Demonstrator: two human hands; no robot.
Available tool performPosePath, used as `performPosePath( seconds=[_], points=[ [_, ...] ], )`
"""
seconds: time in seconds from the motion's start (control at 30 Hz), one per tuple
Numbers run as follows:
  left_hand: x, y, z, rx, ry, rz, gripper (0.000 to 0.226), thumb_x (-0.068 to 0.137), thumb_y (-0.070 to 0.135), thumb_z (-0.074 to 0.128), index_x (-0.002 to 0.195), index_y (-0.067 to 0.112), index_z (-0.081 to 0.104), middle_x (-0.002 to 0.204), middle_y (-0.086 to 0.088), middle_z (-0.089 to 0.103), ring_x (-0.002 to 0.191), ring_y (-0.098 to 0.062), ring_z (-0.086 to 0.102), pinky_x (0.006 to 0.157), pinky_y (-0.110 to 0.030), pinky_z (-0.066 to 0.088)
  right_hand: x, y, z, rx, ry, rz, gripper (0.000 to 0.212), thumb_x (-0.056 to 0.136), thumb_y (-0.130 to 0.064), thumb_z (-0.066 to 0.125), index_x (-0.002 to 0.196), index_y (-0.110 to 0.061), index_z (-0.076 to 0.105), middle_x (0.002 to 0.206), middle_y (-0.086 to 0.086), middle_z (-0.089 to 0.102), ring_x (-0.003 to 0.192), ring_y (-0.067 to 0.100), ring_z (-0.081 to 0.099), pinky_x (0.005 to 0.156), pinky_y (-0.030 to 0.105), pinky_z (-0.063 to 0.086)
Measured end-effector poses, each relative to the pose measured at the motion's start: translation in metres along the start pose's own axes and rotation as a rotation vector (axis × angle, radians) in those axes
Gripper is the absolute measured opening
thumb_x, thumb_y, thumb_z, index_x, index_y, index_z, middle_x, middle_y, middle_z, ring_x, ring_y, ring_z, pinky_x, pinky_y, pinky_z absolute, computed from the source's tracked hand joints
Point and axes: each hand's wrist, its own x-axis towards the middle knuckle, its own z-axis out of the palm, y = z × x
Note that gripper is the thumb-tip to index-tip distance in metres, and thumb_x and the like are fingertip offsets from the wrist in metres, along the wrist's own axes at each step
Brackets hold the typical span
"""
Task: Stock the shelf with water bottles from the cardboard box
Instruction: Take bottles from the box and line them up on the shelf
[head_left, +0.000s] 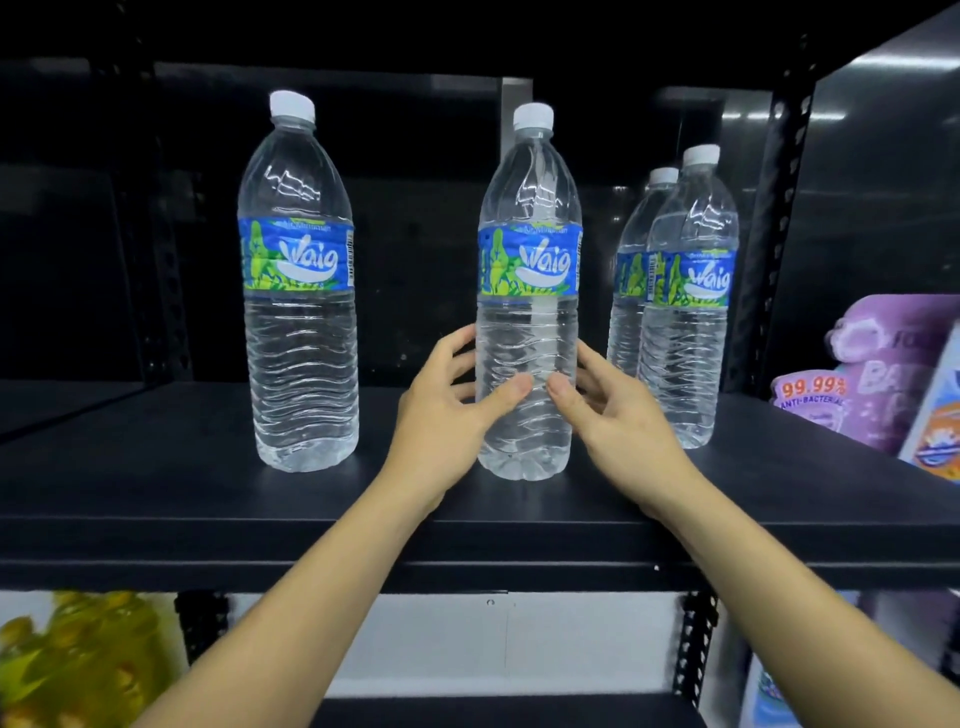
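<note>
Left hand (447, 410) and right hand (618, 415) are cupping the lower half of the middle Waig water bottle (527, 260) from either side. Fingers are curling round it and both thumbs are pressing on its front, tips close together. The bottle is standing upright on the black shelf (208, 493), a bit back from the front edge, white cap on.

The left Waig bottle (301, 291) is standing upright at about the same depth, well apart. The right front Waig bottle (688, 322) is standing further back, with the rear Waig bottle (628, 312) just behind it, partly hidden.

At the far right a purple pouch (878, 379) marked "99.99% anti-bacterial" is sitting on the same level. Blurred yellow packs (67, 660) are showing on the level below, at left.
</note>
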Motion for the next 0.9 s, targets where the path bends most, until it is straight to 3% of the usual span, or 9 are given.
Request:
performPosePath(
  seconds=[0.13, 0.3, 0.43, 0.53, 0.6, 0.67, 0.9],
  points=[
    [0.016, -0.001, -0.012, 0.018, -0.087, -0.054, 0.067, 0.078, 0.03, 0.088, 0.136, 0.032, 0.056, 0.123, 0.011, 0.073, 0.105, -0.012, 0.074, 0.097, -0.044, 0.058, 0.01, 0.003, -0.004, -0.051, -0.052, 0.009, 0.041, 0.103, -0.033, 0.058, 0.143, -0.04, 0.052, 0.123, -0.016, 0.073, 0.106, 0.01, 0.074, 0.101, 0.047, 0.055],
    [0.045, -0.012, -0.017, 0.095, -0.108, -0.102, 0.061, 0.076, 0.034, 0.09, 0.13, 0.035, 0.063, 0.115, 0.011, 0.073, 0.109, -0.008, 0.071, 0.098, -0.044, 0.058, 0.037, 0.005, -0.012, -0.198, -0.116, 0.054, 0.035, 0.097, -0.035, 0.067, 0.131, -0.04, 0.062, 0.115, -0.018, 0.075, 0.112, 0.009, 0.071, 0.098, 0.05, 0.056],
    [0.061, -0.022, -0.015, 0.146, -0.114, -0.106, 0.067, 0.075, 0.041, 0.088, 0.136, 0.037, 0.06, 0.119, 0.011, 0.07, 0.114, -0.011, 0.068, 0.101, -0.044, 0.056, 0.058, 0.013, -0.01, -0.208, -0.153, 0.098, 0.037, 0.098, -0.025, 0.068, 0.134, -0.028, 0.063, 0.117, -0.01, 0.076, 0.108, 0.013, 0.072, 0.078, 0.045, 0.065],
    [0.08, -0.026, -0.016, 0.167, -0.156, -0.143, 0.077, 0.068, 0.043, 0.088, 0.139, 0.032, 0.059, 0.123, 0.004, 0.071, 0.113, -0.015, 0.07, 0.099, -0.044, 0.057, 0.073, 0.021, -0.008, -0.298, -0.166, 0.09, 0.038, 0.097, -0.029, 0.068, 0.135, -0.03, 0.063, 0.12, -0.012, 0.075, 0.112, 0.011, 0.07, 0.091, 0.045, 0.061],
    [0.093, -0.026, -0.017, 0.169, -0.2, -0.192, 0.068, 0.081, 0.026, 0.087, 0.141, 0.022, 0.056, 0.122, -0.003, 0.07, 0.107, -0.015, 0.07, 0.091, -0.039, 0.061, 0.084, 0.025, -0.005, -0.366, -0.162, 0.103, 0.037, 0.096, -0.033, 0.068, 0.133, -0.03, 0.064, 0.12, -0.01, 0.075, 0.115, 0.014, 0.069, 0.099, 0.047, 0.056],
    [0.105, -0.023, -0.018, 0.155, -0.232, -0.261, 0.061, 0.088, 0.013, 0.08, 0.142, 0.017, 0.053, 0.116, -0.003, 0.07, 0.1, -0.013, 0.07, 0.079, -0.029, 0.062, 0.096, 0.029, -0.001, -0.436, -0.158, 0.116, 0.037, 0.096, -0.036, 0.067, 0.131, -0.028, 0.066, 0.12, -0.006, 0.075, 0.116, 0.022, 0.068, 0.098, 0.049, 0.055],
    [0.128, -0.033, -0.012, 0.11, -0.21, -0.335, 0.059, 0.091, 0.006, 0.075, 0.144, 0.013, 0.05, 0.108, 0.002, 0.071, 0.094, -0.011, 0.07, 0.074, -0.026, 0.058, 0.123, 0.042, 0.011, -0.535, -0.153, 0.174, 0.039, 0.098, -0.036, 0.065, 0.133, -0.021, 0.065, 0.122, 0.002, 0.074, 0.114, 0.03, 0.067, 0.096, 0.047, 0.055]
  ],
)
